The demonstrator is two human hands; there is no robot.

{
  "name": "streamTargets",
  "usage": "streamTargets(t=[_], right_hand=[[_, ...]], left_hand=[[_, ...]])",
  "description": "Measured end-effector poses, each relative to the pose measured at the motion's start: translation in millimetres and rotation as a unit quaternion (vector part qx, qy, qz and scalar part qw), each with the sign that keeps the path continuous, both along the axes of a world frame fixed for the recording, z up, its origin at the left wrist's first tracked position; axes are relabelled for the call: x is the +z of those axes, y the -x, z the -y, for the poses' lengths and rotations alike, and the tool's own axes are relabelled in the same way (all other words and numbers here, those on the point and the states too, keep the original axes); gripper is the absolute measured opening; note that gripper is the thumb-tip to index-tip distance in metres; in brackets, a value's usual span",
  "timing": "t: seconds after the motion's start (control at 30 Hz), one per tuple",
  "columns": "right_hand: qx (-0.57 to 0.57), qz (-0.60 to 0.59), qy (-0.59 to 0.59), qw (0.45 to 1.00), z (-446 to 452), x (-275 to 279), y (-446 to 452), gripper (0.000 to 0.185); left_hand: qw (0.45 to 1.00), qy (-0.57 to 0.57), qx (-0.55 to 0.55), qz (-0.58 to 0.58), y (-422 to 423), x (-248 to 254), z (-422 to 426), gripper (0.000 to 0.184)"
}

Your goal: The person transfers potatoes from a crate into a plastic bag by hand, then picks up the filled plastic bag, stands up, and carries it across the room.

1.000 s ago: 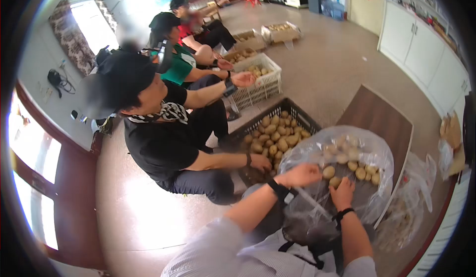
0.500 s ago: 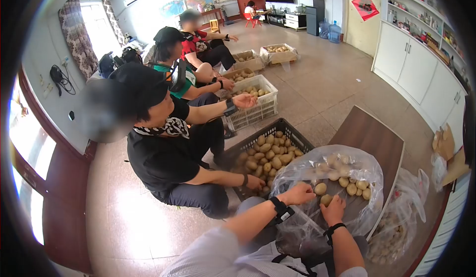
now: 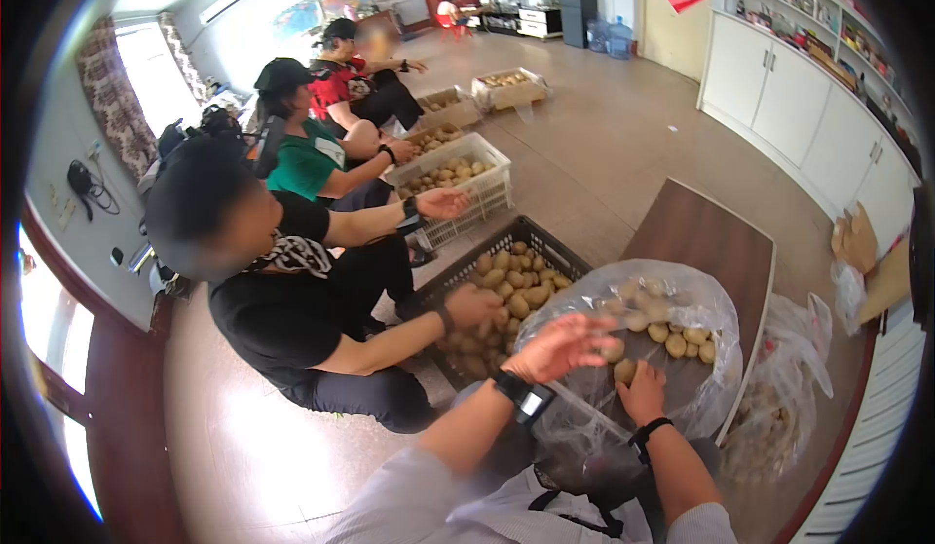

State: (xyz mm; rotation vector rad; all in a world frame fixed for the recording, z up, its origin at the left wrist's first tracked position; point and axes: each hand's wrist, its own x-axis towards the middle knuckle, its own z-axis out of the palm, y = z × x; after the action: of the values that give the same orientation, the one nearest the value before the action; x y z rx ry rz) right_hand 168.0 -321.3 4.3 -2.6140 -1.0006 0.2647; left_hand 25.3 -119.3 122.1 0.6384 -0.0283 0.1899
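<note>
Seemingly, the right hand (image 3: 645, 395) grips a potato (image 3: 623, 373); the blurred left hand (image 3: 558, 347) has fingers spread.

Free room above the brown board (image 3: 696, 227), the nearer plastic bag (image 3: 713, 300) (see-through film) in the way.

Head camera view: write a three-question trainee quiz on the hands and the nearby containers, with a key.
1. Multiple choice. The crate beside the clear bag is: A) red; B) dark; C) white.
2. True or false: the left hand is clenched in a fist.
3. Fill in: the round thing next to the right hand is a ____.

Key:
1. B.
2. False; it is open.
3. Potato.
</note>
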Motion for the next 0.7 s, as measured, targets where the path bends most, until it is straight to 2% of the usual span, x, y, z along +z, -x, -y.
streamTargets(t=[0.03,0.1,0.17,0.2,0.37,0.57,0.63,0.7], right_hand=[[-0.008,-0.005,0.008,1.000,2,-2,2,0.064],[0.026,0.015,0.010,1.000,0,-4,1,0.066],[0.002,0.015,0.011,1.000,-2,-5,2,0.063],[0.006,0.015,0.024,1.000,-4,-5,2,0.063],[0.011,0.026,0.042,0.999,-9,-5,0,0.065],[0.031,0.019,0.020,0.999,-2,-15,-10,0.068],[0.035,0.009,0.010,0.999,3,-14,-8,0.069],[0.016,0.063,0.009,0.998,7,-13,-5,0.069]], left_hand=[[0.999,0.021,0.044,0.014,0,-5,-8,0.011],[0.986,-0.016,0.132,-0.100,2,-15,-26,0.012],[0.926,-0.138,0.171,-0.308,-4,-47,-44,0.016],[0.864,-0.275,0.151,-0.394,-5,-43,-45,0.023],[0.861,-0.345,0.107,-0.356,-14,-52,-41,0.019],[0.835,-0.417,0.081,-0.348,-10,-34,-23,0.018],[0.845,-0.405,0.071,-0.343,-8,-39,-23,0.019],[0.853,-0.393,0.061,-0.339,-4,-39,-29,0.021]])
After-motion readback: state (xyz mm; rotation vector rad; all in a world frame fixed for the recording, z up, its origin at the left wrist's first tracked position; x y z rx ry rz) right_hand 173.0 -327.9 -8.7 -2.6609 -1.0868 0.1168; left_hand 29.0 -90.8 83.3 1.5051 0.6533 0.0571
